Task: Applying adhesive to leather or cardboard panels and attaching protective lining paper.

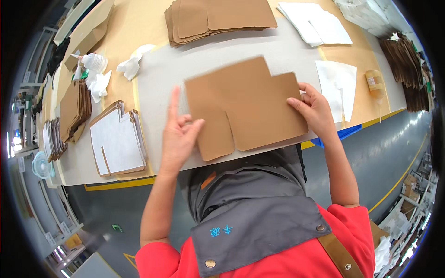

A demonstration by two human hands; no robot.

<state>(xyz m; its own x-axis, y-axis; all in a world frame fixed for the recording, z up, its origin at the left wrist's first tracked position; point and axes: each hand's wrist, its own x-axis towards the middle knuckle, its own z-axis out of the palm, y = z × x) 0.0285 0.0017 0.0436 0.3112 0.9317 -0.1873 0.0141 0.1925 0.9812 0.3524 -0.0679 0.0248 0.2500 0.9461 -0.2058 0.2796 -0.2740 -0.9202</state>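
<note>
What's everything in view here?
Table: 1, grey and tan, centre
Held sheet: 1, brown, above table's near edge
Brown pile: 1, brown, far middle
White pile: 1, white, far right
White sheets: count unclear, white, right
Jar: 1, amber, right
Mixed pile: 1, white and brown, near left
Side piles: 2, brown and white, left end
Squeeze bottle: 1, white, far left
Crumpled scraps: 2, white, far left
Dark piles: several, brown, right of table
Blue object: 1, blue, partly hidden, near right
Floor: 1, grey, below
Shelf clutter: uncountable, mixed, both rims
Apron: 1, dark grey, below
Shirt: 1, red, below
Left hand: 1, bare, at held sheet's left edge
Right hand: 1, bare, gripping held sheet's right edge
</note>
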